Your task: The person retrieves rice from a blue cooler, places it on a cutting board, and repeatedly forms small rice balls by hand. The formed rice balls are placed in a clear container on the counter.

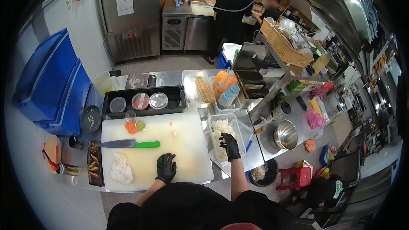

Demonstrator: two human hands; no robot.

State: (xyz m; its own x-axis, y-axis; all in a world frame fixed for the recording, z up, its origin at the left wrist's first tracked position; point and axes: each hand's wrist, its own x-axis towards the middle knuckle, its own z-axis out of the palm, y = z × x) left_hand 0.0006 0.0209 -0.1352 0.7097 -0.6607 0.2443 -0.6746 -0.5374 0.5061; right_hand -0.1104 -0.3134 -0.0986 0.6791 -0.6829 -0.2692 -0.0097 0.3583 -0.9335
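My left hand (166, 167), in a black glove, rests palm down near the front edge of a white cutting board (188, 134), and I see nothing in it. Over a clear plastic container of white rice (220, 126), my gloved right hand (230, 147) has curled fingers; whether rice is between them cannot be told. A knife with a green handle (147, 144) lies across the board, its blade pointing left. A crumpled white cloth (121, 169) is below it. Orange slices (131, 127) and a small cup with green paste (140, 126) sit near the back edge.
Behind the board, a black tray (143, 111) holds lidded tubs. Squeeze bottles (225, 91) stand in a bin. Left are a dark tray of browned pieces (94, 163), a gas torch (64, 167) and blue crates (64, 92). A metal bowl (286, 135) stands right; co-workers (231, 9) are beyond.
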